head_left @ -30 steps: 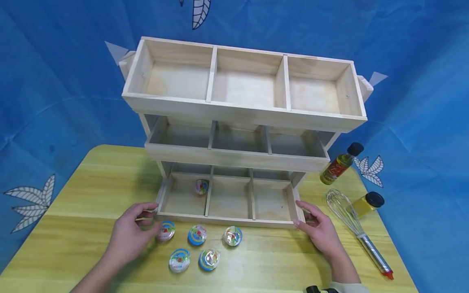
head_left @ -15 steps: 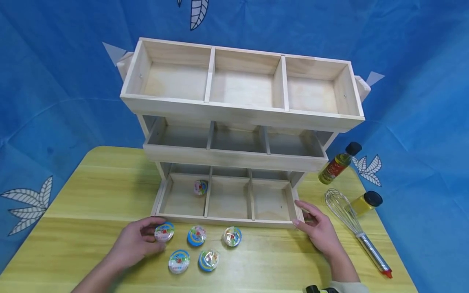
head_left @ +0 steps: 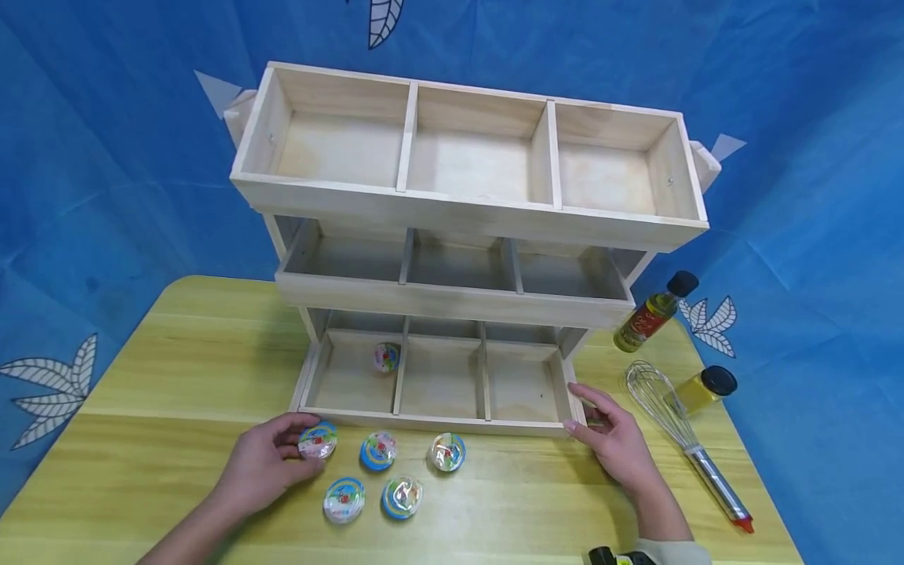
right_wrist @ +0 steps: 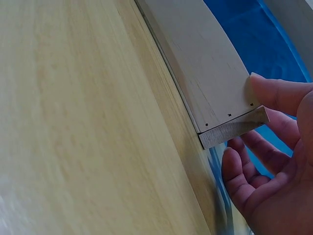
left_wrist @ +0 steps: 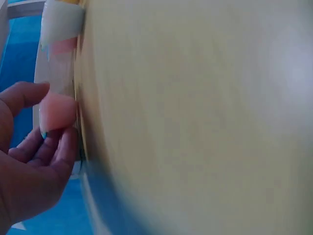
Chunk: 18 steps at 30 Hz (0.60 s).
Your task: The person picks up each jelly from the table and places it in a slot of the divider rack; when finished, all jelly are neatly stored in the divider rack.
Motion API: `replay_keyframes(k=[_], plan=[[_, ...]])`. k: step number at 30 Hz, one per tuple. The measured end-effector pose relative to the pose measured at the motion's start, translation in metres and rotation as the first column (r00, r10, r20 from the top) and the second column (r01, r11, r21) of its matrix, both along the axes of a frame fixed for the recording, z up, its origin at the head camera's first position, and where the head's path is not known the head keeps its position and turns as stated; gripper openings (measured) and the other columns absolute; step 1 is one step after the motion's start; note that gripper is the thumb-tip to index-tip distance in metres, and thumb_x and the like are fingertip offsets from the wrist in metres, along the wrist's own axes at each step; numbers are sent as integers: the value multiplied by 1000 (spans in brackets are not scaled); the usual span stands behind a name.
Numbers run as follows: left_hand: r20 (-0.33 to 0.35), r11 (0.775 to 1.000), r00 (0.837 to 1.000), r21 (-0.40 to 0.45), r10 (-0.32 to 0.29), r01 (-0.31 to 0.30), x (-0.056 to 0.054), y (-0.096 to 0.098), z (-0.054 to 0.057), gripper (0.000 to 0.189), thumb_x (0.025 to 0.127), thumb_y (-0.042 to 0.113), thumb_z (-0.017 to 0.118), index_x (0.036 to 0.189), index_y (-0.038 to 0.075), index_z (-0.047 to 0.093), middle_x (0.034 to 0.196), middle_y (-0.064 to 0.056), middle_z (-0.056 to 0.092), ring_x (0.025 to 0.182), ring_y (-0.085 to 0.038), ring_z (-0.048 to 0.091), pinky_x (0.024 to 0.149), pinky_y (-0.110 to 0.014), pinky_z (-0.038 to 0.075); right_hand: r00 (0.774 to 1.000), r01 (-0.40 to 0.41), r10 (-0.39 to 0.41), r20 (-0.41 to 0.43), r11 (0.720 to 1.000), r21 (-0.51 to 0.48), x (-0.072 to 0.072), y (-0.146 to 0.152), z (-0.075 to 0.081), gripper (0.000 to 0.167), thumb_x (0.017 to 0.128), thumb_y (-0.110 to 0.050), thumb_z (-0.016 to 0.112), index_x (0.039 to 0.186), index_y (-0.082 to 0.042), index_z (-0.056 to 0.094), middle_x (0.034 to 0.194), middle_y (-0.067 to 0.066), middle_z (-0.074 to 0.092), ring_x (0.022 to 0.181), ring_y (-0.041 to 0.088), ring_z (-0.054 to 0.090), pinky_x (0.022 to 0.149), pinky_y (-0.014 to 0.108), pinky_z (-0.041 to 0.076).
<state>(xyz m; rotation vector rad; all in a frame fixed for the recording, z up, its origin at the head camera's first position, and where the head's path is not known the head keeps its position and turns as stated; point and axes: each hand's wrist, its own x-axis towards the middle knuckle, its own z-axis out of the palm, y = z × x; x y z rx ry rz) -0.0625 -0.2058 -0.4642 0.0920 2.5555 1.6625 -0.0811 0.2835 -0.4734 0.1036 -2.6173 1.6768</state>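
My left hand (head_left: pixel 264 464) is at the table in front of the wooden rack's left corner. Its thumb and fingers curl round a small jelly cup (head_left: pixel 318 441) with a printed lid; the left wrist view shows this pink cup (left_wrist: pixel 58 112) between thumb and fingers. Several similar cups stand close by, such as one jelly cup (head_left: pixel 344 501) just in front. Another jelly cup (head_left: pixel 386 358) sits in the bottom tier's left compartment. With thumb on the front and fingers at the side, my right hand (head_left: pixel 617 439) holds the right front corner of the bottom tray (right_wrist: pixel 205 73).
The three-tier wooden rack (head_left: pixel 466 216), divided into compartments, stands at the table's back. Right of it are an oil bottle (head_left: pixel 650 315), a black-lidded jar (head_left: pixel 702 390) and a whisk (head_left: pixel 685 439). A blue patterned cloth (head_left: pixel 798 157) hangs behind.
My left hand has come off the rack's left front corner, moved toward me and closed round the nearest jelly cup. My right hand stays at the right corner.
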Motion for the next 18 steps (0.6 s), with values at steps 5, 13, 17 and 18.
replay_keyframes(k=[5, 13, 17, 18], plan=[[-49, 991, 990, -2, -135, 135, -2, -6, 11, 54, 68, -2, 89, 115, -7, 64, 101, -11, 68, 83, -16, 69, 74, -28, 58, 1000, -3, 3, -2, 1000, -6, 0, -1, 1, 53, 90, -6, 74, 139, -2, 56, 143, 16, 50, 104, 23, 55, 82, 22, 51], [-69, 952, 957, 109, -281, 287, -20, -8, 38, 51, 75, 3, 87, 119, -7, 62, 111, -17, 65, 91, -21, 69, 79, -30, 58, 1000, -1, 1, -13, 1000, 2, -1, 0, 2, 53, 89, -4, 74, 139, -2, 56, 143, 16, 50, 102, 21, 56, 82, 21, 51], [-36, 954, 966, 152, -255, 258, -36, -2, 40, 52, 75, 0, 86, 120, -9, 60, 111, -19, 65, 94, -24, 69, 80, -32, 58, 1000, 1, -1, -17, 1000, -12, 0, 0, 0, 53, 90, -4, 74, 139, -1, 56, 143, 17, 50, 103, 21, 57, 83, 21, 51], [-27, 953, 966, 159, -256, 257, -40, -2, 39, 52, 75, -1, 85, 121, -9, 60, 110, -19, 65, 94, -25, 69, 79, -32, 58, 1000, 0, 0, -15, 1000, -16, 0, 0, 0, 53, 90, -4, 74, 139, -1, 56, 143, 17, 49, 103, 21, 57, 83, 21, 51]])
